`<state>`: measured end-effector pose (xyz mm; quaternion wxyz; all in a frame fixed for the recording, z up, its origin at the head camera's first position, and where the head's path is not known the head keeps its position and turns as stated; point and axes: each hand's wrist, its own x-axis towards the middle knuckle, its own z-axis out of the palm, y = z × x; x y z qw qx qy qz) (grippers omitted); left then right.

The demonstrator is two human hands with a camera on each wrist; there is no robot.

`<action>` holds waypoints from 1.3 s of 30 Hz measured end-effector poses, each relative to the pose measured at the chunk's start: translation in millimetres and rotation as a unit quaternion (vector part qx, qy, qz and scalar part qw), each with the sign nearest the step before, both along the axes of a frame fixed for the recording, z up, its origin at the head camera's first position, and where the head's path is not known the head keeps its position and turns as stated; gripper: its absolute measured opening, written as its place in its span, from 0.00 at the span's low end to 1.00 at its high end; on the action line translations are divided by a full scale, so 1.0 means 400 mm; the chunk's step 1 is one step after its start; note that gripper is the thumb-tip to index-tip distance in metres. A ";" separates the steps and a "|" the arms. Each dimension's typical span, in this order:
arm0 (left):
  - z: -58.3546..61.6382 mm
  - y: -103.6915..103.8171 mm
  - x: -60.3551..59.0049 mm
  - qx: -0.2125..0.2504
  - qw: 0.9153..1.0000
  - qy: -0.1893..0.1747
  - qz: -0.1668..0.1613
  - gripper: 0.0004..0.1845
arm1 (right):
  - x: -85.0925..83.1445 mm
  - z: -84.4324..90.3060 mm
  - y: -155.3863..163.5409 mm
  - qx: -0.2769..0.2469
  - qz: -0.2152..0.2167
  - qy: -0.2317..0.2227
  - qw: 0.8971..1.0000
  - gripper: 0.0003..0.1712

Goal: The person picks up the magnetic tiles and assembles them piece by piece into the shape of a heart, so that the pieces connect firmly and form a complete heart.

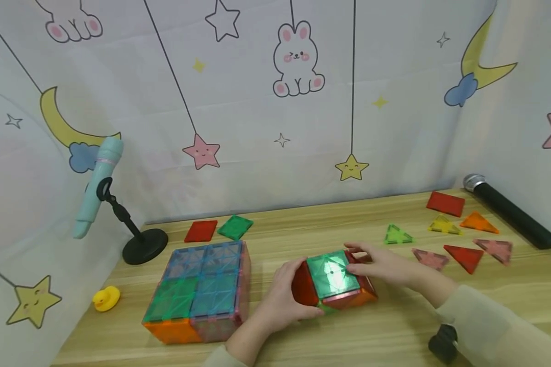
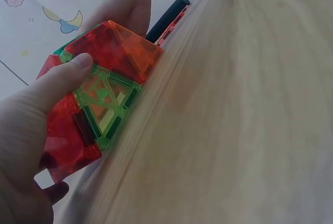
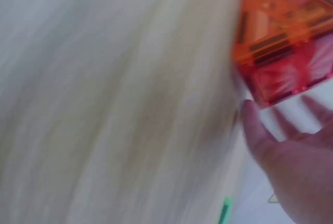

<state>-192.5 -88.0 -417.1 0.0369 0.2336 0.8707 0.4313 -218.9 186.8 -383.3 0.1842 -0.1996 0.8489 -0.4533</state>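
Head view high, facing forward-down over table (image 1: 395, 326), both wrist views low, very close, sharing the cube (image 1: 332, 280) with it

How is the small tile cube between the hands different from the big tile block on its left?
The small cube is one tile wide with a green top; the big block is two by two tiles with blue and green tops. The left hand and right hand touch only the small cube. Both stand on the table.

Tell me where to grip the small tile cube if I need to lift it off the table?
Probably by two opposite side walls, coming from left and right as the left hand and right hand do now. The small tile cube is box-shaped with flat sides; squeezing evenly should keep its separate panels together.
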 end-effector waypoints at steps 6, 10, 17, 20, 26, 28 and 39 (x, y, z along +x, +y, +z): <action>0.002 0.001 0.007 -0.014 0.999 0.040 -0.007 0.55 | -0.004 0.011 -0.007 -0.020 -0.034 -0.013 0.999 0.38; 0.006 0.005 0.009 0.018 1.000 0.013 0.003 0.54 | -0.005 0.009 -0.007 -0.024 -0.041 0.008 0.999 0.37; 0.020 0.011 0.002 0.145 0.978 -0.130 0.070 0.50 | -0.002 0.013 -0.001 -0.049 -0.035 0.022 0.998 0.40; 0.020 0.010 0.001 0.158 0.975 -0.141 0.067 0.47 | 0.001 0.012 0.000 -0.062 -0.037 0.018 0.997 0.42; 0.020 0.008 0.005 0.164 0.978 -0.111 0.069 0.45 | -0.001 0.012 0.007 -0.059 -0.030 0.028 0.997 0.44; 0.024 0.009 0.007 0.162 0.979 -0.097 0.071 0.45 | -0.002 0.010 0.009 -0.065 -0.024 0.033 0.997 0.44; 0.036 0.014 0.027 0.100 0.992 -0.032 0.068 0.46 | -0.003 0.002 0.011 -0.067 -0.001 0.077 0.995 0.47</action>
